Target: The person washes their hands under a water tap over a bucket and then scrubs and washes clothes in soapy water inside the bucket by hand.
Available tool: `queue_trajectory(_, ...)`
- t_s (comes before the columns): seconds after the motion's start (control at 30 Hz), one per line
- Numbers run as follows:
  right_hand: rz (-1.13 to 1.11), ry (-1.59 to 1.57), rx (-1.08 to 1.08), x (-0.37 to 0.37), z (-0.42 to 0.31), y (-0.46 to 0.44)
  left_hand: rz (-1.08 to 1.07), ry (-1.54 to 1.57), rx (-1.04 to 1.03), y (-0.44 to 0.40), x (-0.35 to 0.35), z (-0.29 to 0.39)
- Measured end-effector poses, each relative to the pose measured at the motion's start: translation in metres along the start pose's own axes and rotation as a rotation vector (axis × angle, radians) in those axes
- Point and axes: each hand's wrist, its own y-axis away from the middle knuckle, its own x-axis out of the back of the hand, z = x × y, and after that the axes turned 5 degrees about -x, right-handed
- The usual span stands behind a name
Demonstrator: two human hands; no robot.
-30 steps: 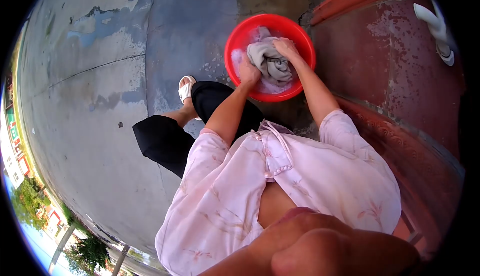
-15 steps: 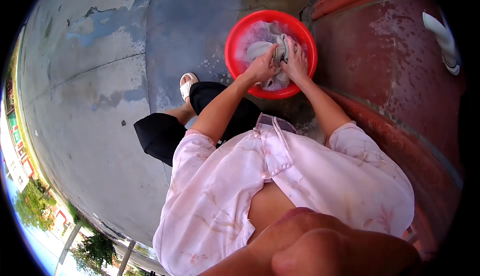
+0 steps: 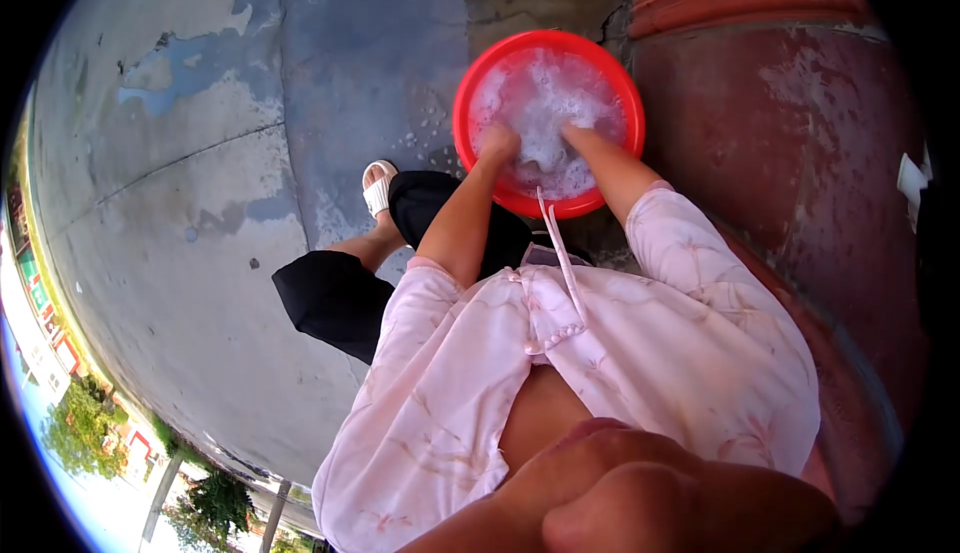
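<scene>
A red plastic basin [image 3: 548, 40] holds soapy water [image 3: 545, 88] topped with white foam. Both my hands are plunged into it up to about the wrists. My left hand [image 3: 499, 141] enters near the basin's left side, its fingers hidden below the suds. To the right, my right hand [image 3: 576, 135] has likewise gone under, so its fingers do not show. The pale cloth is covered by foam and water, and whether either hand grips it is hidden.
The basin stands on wet, patchy concrete [image 3: 370, 63] beside a raised red ledge [image 3: 760, 123]. My sandalled foot [image 3: 377, 188] and black trouser leg [image 3: 335, 298] are left of it. A white object [image 3: 912, 179] lies on the ledge at far right.
Both hands have pushed down into the water from above the surface. The pale cloth they were holding has gone under with them, and foam now covers the basin.
</scene>
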Motion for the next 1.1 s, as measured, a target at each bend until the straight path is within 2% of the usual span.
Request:
queue_trajectory(0.07, -0.014, -0.069, -0.001, 0.020, 0.002, -0.004, 0.077, 0.049, 0.055, 0.005, -0.002, 0.000)
queue_trajectory(0.13, -0.004, -0.156, 0.003, 0.040, 0.003, -0.007, 0.259, 0.189, -0.108, 0.024, 0.000, 0.006)
queue_trajectory(0.2, 0.033, -0.292, 0.021, 0.056, 0.006, -0.009, 0.333, 0.244, -0.115, 0.051, 0.007, 0.020)
queue_trajectory(0.3, 0.141, -0.686, 0.073, 0.060, 0.013, -0.012, 0.443, 0.328, -0.192, 0.085, 0.015, 0.029)
queue_trajectory(0.37, 0.251, -1.031, 0.212, 0.064, 0.015, 0.000, 0.487, 0.352, -0.265, 0.110, 0.030, 0.041)
queue_trajectory(0.4, 0.313, -1.083, 0.302, 0.070, 0.017, 0.013, 0.478, 0.378, -0.337, 0.124, 0.037, 0.056)
queue_trajectory(0.43, 0.417, -1.076, 0.417, 0.090, 0.006, 0.051, 0.466, 0.407, -0.404, 0.137, 0.046, 0.073)
queue_trajectory(0.47, 0.412, -1.071, 0.416, 0.110, 0.007, 0.073, 0.465, 0.412, -0.400, 0.146, 0.054, 0.089)
queue_trajectory(0.53, 0.229, -0.990, 0.414, 0.135, 0.012, 0.106, 0.474, 0.331, -0.617, 0.162, 0.057, 0.112)
queue_trajectory(0.57, 0.224, -0.987, 0.417, 0.146, 0.011, 0.121, 0.481, 0.286, -0.710, 0.162, 0.048, 0.114)
queue_trajectory(0.63, 0.208, -1.033, 0.478, 0.154, 0.006, 0.149, 0.411, 0.276, -0.763, 0.168, 0.031, 0.122)
queue_trajectory(0.67, 0.318, -0.643, 0.504, 0.147, 0.005, 0.157, 0.380, 0.264, -0.799, 0.164, 0.017, 0.121)
queue_trajectory(0.7, 0.328, -0.554, 0.406, 0.138, 0.002, 0.160, 0.303, 0.278, -0.796, 0.161, 0.002, 0.118)
queue_trajectory(0.77, 0.272, -0.444, 0.235, 0.121, 0.000, 0.155, 0.098, 0.371, -0.752, 0.155, -0.010, 0.099)
queue_trajectory(0.8, 0.268, -0.446, 0.226, 0.109, -0.001, 0.154, 0.007, 0.419, -0.723, 0.153, -0.012, 0.087)
queue_trajectory(0.87, 0.322, -0.282, 0.155, 0.095, -0.018, 0.146, 0.245, 0.203, -0.731, 0.128, -0.004, 0.063)
queue_trajectory(0.9, 0.386, -0.170, 0.148, 0.083, -0.029, 0.143, 0.473, 0.146, -0.608, 0.118, 0.002, 0.054)
queue_trajectory(0.93, 0.416, -0.074, 0.110, 0.076, -0.040, 0.139, 0.596, 0.142, -0.460, 0.108, 0.009, 0.049)
queue_trajectory(1.0, 0.438, 0.098, 0.091, 0.068, -0.054, 0.129, 0.656, 0.147, -0.135, 0.079, 0.001, 0.036)
queue_trajectory(1.03, 0.431, 0.100, 0.091, 0.062, -0.056, 0.119, 0.653, 0.148, -0.128, 0.069, 0.000, 0.033)
queue_trajectory(1.1, 0.455, 0.263, 0.064, 0.050, -0.058, 0.085, 0.204, 0.302, 0.188, 0.044, 0.003, 0.030)
